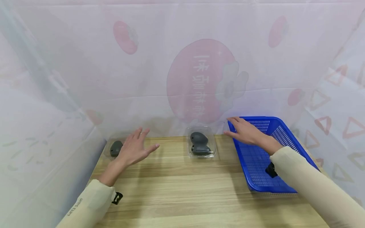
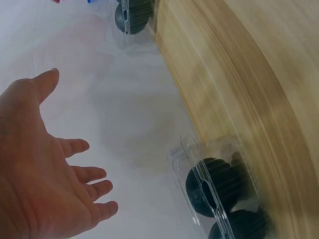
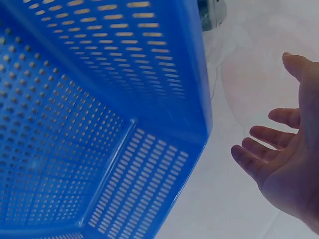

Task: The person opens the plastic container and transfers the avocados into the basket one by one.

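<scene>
My left hand [image 1: 132, 148] is held over the left part of the table, fingers spread and holding nothing. Just beside it is a clear plastic box [image 2: 234, 149] with dark, rounded, avocado-like things [image 2: 214, 186] inside, partly covered by the hand in the head view. A second clear box [image 1: 211, 154] with similar dark things [image 1: 199, 139] lies at the table's back, between the hands. Over the back left corner of a blue plastic basket [image 1: 242, 161] hovers my right hand [image 1: 247, 130], its fingers extended and apart from the rim.
A light wooden table [image 1: 182, 190] runs up to a pale printed cloth [image 1: 148, 79] at the back. More cloth hangs at the left and right sides. The perforated basket takes up the table's right side, partly under my right forearm.
</scene>
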Demonstrator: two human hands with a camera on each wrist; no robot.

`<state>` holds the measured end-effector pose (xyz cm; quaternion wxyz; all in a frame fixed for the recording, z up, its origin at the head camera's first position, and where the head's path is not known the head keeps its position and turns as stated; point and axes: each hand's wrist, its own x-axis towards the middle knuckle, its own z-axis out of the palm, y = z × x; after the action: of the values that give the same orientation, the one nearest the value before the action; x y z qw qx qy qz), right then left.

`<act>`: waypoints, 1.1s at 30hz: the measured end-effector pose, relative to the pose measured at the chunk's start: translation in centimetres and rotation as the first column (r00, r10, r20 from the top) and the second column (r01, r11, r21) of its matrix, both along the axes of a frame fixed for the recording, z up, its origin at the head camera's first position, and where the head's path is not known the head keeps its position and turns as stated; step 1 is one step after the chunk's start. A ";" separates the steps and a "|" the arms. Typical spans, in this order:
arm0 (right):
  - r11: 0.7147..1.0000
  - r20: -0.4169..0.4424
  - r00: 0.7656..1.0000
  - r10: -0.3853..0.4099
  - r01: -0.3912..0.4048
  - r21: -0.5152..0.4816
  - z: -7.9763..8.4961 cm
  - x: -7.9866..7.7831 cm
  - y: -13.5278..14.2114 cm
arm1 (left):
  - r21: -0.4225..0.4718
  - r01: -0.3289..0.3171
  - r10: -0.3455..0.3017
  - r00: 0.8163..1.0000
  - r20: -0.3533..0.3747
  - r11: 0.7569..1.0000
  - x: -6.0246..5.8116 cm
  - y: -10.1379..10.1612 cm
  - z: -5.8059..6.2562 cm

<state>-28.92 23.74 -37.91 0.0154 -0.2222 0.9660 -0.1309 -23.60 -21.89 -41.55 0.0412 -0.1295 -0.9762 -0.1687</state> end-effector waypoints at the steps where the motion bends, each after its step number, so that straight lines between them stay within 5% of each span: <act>1: 1.000 0.003 1.000 0.003 -0.003 -0.007 0.0 -0.1 -0.2 | 0.010 -0.001 0.001 1.000 -0.003 1.000 0.0 0.1 0.0; 17: 0.997 0.041 0.999 0.020 -0.017 -0.072 -1.0 -1.4 -3.2 | 0.129 -0.029 0.020 0.997 0.072 0.991 -0.6 2.3 -0.7; 33: 0.977 0.164 0.986 0.013 0.022 -0.211 -1.6 -2.8 -5.3 | 0.310 -0.085 0.025 0.981 0.193 0.947 -1.9 4.0 -1.7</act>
<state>-31.72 18.46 -39.47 0.0712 -0.2088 0.9425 -0.2510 -25.54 -17.85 -43.26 -0.0256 -0.0774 -0.9393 -0.3333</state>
